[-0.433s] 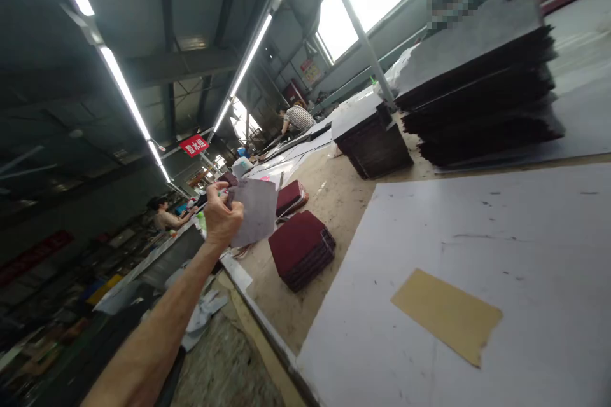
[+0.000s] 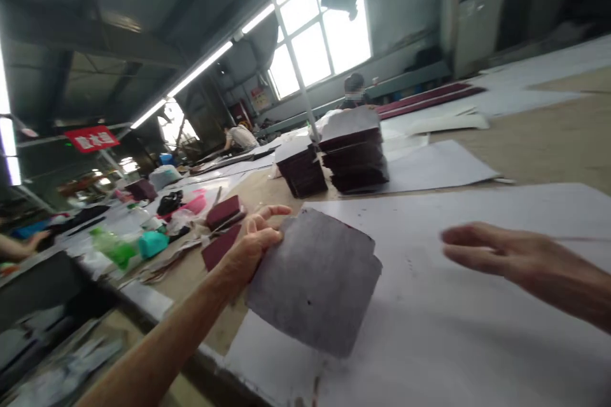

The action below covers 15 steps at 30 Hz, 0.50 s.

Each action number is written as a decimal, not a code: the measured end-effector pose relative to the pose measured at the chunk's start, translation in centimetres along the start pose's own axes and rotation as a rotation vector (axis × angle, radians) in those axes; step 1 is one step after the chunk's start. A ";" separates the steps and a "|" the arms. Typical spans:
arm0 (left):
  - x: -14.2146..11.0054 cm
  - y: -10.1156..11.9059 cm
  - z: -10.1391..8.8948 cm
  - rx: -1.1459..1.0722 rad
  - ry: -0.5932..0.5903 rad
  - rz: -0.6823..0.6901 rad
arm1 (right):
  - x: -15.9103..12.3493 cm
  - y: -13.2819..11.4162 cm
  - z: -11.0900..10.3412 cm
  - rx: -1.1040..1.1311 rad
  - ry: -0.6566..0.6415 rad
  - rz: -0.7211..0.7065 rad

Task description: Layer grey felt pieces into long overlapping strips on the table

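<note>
My left hand (image 2: 258,238) pinches the upper left corner of a grey, roughly square sheet (image 2: 317,283), thumb on top. The sheet is tilted above the white board (image 2: 477,331) on the table, and dark red shows along part of its far edge. Whether it is one piece or several cannot be made out. Over the right side of the board my right hand (image 2: 496,251) is held in the air, slightly blurred, with thumb and fingers apart and nothing between them. Beyond my left hand lie dark red stacked pieces (image 2: 223,211), partly covered by the hand.
Two tall stacks of dark pieces with grey tops, a narrow one (image 2: 301,172) and a wider one (image 2: 356,156), stand across the table. A teal object (image 2: 153,243) and green plastic (image 2: 112,247) lie at left. A person (image 2: 354,92) sits behind the stacks.
My left hand has brought the grey sheet from over the far left of the table to above the white board. My right hand has come into view. The camera has turned right.
</note>
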<state>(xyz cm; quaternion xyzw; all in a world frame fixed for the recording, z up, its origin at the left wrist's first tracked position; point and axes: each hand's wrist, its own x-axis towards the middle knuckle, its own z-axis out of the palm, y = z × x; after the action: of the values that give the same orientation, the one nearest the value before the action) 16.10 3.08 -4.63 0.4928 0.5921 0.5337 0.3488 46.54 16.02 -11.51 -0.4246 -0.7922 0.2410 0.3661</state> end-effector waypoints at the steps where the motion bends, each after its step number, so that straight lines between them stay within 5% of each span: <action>1: -0.1 -0.8 1.7 -0.053 -0.089 -0.044 | -0.8 -0.9 -0.2 0.101 -0.129 0.078; 3: -0.5 -2.0 4.5 -0.133 -0.249 -0.124 | -2.2 -2.8 -0.1 0.377 -0.362 0.227; 9: -2.3 -3.9 8.7 -0.293 -0.492 -0.291 | -7.2 -5.2 0.1 0.741 -0.552 0.509; 15: -4.8 -5.1 9.1 -0.474 -0.569 -0.518 | -11.6 -5.4 0.4 1.046 -0.397 0.696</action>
<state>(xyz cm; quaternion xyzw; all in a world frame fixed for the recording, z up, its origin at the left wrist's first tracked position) 24.85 1.40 -11.81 0.3622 0.4378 0.3929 0.7230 47.84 3.37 -12.38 -0.3696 -0.4394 0.7724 0.2717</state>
